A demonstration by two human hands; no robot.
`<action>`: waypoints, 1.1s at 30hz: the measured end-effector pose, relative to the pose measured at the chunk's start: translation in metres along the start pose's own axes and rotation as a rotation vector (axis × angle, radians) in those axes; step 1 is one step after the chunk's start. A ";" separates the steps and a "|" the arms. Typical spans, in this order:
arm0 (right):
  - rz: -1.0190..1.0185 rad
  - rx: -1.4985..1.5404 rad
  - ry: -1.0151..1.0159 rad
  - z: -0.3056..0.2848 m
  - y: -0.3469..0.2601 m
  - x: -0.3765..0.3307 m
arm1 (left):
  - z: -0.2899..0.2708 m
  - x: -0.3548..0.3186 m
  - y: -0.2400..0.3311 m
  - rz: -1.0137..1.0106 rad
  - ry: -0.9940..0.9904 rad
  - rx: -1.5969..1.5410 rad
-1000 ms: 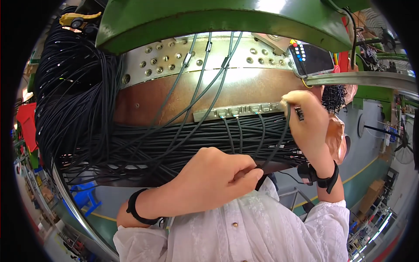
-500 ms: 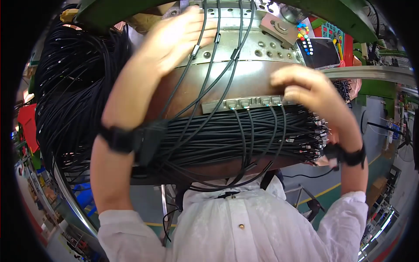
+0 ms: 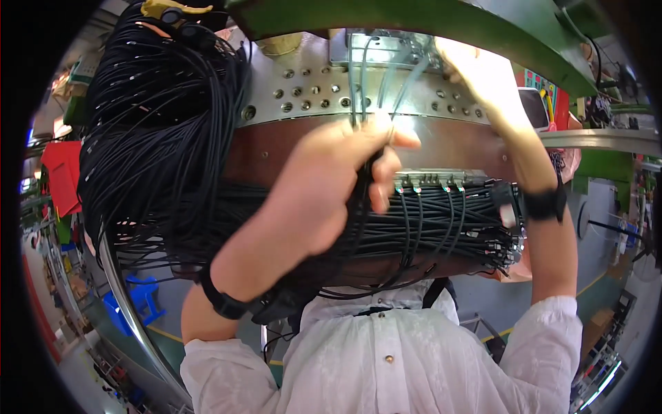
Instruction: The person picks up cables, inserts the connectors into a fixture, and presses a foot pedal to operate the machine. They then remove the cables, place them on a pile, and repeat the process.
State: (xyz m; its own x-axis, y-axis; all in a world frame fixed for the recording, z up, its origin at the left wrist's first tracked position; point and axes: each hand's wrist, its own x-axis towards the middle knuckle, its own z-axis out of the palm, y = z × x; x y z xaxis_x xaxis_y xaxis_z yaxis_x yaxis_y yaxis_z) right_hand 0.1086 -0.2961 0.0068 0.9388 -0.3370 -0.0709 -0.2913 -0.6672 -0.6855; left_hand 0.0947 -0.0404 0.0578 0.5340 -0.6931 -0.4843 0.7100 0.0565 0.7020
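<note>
The picture is bright and evenly lit, with light coming from above. It makes pale glare on the perforated metal plate and overexposes the right hand, which looks almost white. The left hand is well exposed and sharp, and it throws a soft shadow on the black cables under it. The white shirt is bright without detail lost. Straight edges bend strongly toward the rim, where a black border closes the round view.

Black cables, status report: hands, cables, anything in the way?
Left hand pinching black cables. Right hand up at perforated metal plate. Hanging cable bundle crowds left.
</note>
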 end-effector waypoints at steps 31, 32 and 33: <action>-0.876 -0.255 0.189 0.014 -0.024 -0.012 | -0.001 0.017 -0.025 -0.183 -0.409 -0.133; -0.722 -0.148 0.209 0.018 -0.015 0.003 | -0.005 0.037 -0.009 -0.160 -0.396 -0.253; -0.563 -0.041 0.221 0.025 -0.006 0.011 | -0.011 0.062 0.005 -0.143 -0.379 -0.378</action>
State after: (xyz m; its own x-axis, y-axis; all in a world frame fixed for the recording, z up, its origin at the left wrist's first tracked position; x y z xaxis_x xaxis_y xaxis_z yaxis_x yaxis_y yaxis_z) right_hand 0.1255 -0.2791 -0.0083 0.8916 -0.0522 0.4497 0.2280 -0.8064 -0.5457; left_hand 0.1362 -0.0750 0.0256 0.2672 -0.9189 -0.2902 0.9160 0.1487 0.3727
